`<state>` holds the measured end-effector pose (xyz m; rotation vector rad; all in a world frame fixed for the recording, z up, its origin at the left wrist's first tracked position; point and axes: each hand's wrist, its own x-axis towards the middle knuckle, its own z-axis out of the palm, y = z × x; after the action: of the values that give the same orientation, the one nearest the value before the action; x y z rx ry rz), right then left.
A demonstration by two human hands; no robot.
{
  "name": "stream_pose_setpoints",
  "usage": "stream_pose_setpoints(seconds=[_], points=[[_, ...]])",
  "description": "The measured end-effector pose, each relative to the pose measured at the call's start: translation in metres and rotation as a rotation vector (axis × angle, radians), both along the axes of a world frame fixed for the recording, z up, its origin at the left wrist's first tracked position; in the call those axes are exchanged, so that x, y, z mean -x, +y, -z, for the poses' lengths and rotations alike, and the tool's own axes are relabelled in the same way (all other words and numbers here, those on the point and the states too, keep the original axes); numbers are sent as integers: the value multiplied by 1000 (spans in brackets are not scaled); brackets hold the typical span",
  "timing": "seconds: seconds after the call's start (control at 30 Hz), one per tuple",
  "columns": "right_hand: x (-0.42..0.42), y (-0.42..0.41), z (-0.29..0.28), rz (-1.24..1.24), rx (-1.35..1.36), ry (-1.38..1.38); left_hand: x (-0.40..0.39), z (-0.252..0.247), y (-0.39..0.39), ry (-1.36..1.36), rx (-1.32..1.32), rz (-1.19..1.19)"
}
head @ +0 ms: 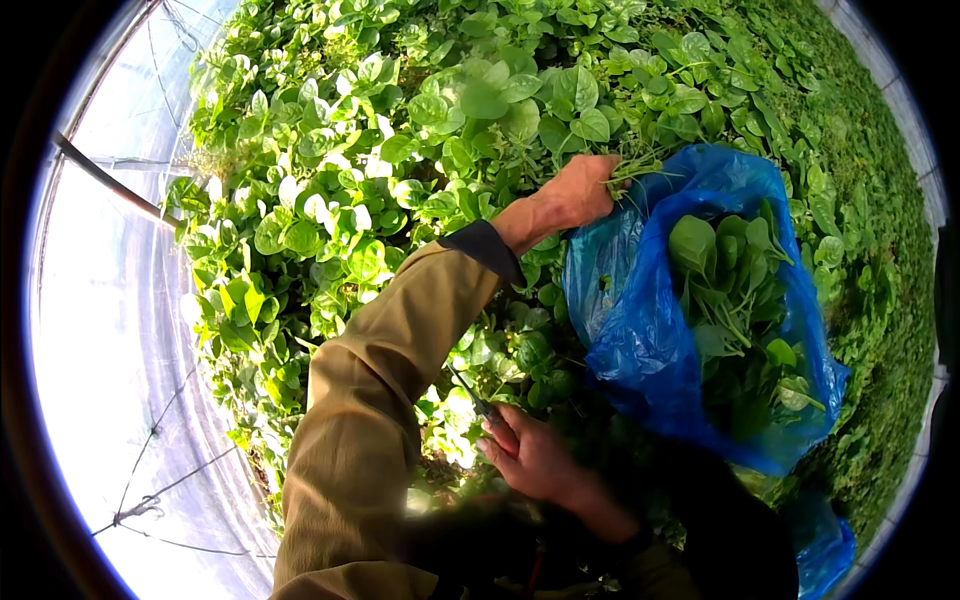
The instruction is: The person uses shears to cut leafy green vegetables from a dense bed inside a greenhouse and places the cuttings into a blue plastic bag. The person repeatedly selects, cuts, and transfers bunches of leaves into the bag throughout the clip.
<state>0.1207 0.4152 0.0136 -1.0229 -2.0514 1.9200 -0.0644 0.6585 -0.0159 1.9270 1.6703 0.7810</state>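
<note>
My left hand (589,191) is closed on a small bunch of thin green stems (637,169), above the left rim of a blue plastic bag (637,330). Cut leafy greens (724,277) with broad oval leaves lie inside the open bag. Lower down, my right hand (525,454) grips the red handle (504,435) of a small knife-like tool, whose narrow metal blade (469,388) points up and left over the plants. Its exact kind cannot be told. Part of the right hand is in shade.
Dense leafy plants (315,217) grow around the bag and under both arms. Clear plastic sheeting (97,315) with a metal pipe (112,180) and tied strings (139,510) stands at the left. Another piece of blue plastic (825,559) lies at the lower right, and a pale edging (911,135) runs along the right.
</note>
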Motion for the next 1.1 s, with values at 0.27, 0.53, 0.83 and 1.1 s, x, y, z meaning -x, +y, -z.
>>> stream_pose_setpoints(seconds=[0.27, 0.53, 0.83, 1.1], points=[[-16, 16, 9, 14, 66, 2, 28, 107, 3, 977, 114, -17], [-22, 29, 14, 7, -51, -26, 26, 112, 8, 876, 366, 62], [-22, 18, 23, 81, -6, 7, 47, 47, -18, 627, 511, 97], [-12, 20, 11, -36, -88, -19, 53, 131, -11, 963, 258, -125]])
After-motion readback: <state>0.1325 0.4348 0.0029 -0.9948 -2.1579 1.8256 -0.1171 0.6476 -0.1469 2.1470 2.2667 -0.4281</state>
